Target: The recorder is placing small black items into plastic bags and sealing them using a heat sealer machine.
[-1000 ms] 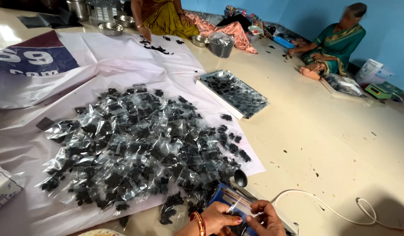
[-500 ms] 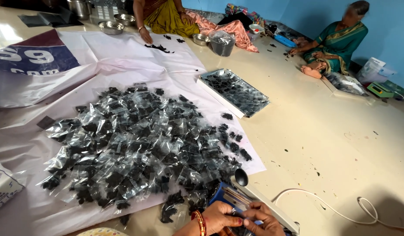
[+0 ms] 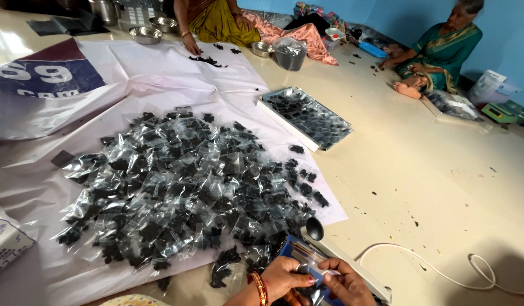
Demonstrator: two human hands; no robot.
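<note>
At the bottom edge of the head view my left hand (image 3: 285, 279), with red and gold bangles on the wrist, and my right hand (image 3: 346, 283) pinch a small clear packet (image 3: 315, 271) of dark material between them. They hold it over a blue and white heat sealer (image 3: 330, 258) with a black knob (image 3: 314, 228). Just beyond the sealer a large heap of filled clear packets (image 3: 182, 181) with black contents lies on a white plastic sheet (image 3: 160, 79).
A rectangular tray (image 3: 305, 117) of black pieces sits at the sheet's right edge. A white cable (image 3: 443, 272) loops on the floor at right. Two other people sit at the back (image 3: 216, 20) and far right (image 3: 443, 51), among steel bowls (image 3: 145, 35) and a filled bag (image 3: 289, 52).
The view has shifted slightly. My hands have moved a little lower over the sealer, still holding the packet.
</note>
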